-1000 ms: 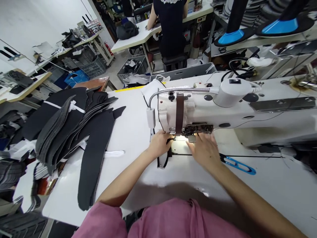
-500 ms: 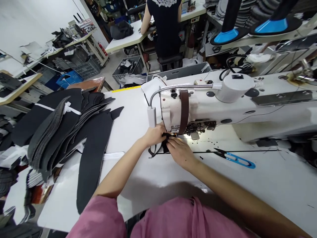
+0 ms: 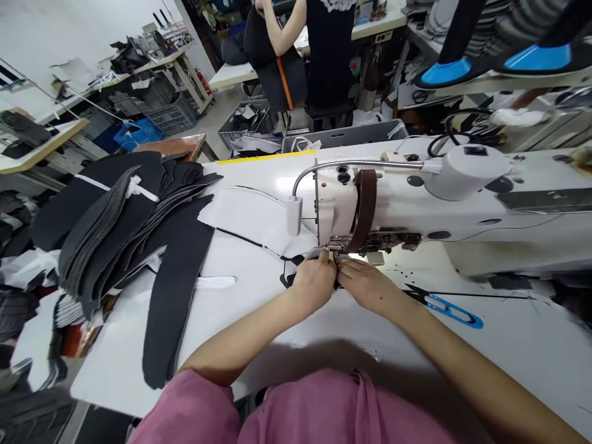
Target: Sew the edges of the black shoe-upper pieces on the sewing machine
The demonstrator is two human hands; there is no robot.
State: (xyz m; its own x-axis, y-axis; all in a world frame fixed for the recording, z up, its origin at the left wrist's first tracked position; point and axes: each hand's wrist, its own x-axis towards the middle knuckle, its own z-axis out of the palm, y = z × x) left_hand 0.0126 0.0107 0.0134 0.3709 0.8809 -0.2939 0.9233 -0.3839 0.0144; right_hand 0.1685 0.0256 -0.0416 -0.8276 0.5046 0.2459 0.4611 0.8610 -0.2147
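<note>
At the needle end of a white sewing machine (image 3: 393,203), both my hands are close together on a fabric piece. My left hand (image 3: 316,282) is closed, thumb and fingers pinching the fabric just in front of the presser foot area. My right hand (image 3: 365,285) sits beside it, fingers pressed together on the same edge. Dark bits of the fabric show between and left of the hands. A white fabric panel (image 3: 247,213) with black edging spreads left of the machine head and seems to run toward my hands. The needle and the gripped edge are mostly hidden.
Blue thread snips (image 3: 453,309) lie right of my hand. Stacked dark grey cut pieces (image 3: 115,228) cover the table's left. A lamp on a bendable arm (image 3: 294,216) hangs by the machine head. Beyond, a co-worker (image 3: 328,55) handles a dark panel with an orange strip (image 3: 283,83).
My left hand has come right and down, nearer my right hand. The white panel now lies spread to the left of the machine. The co-worker has lifted a dark panel. The view has shifted slightly.
</note>
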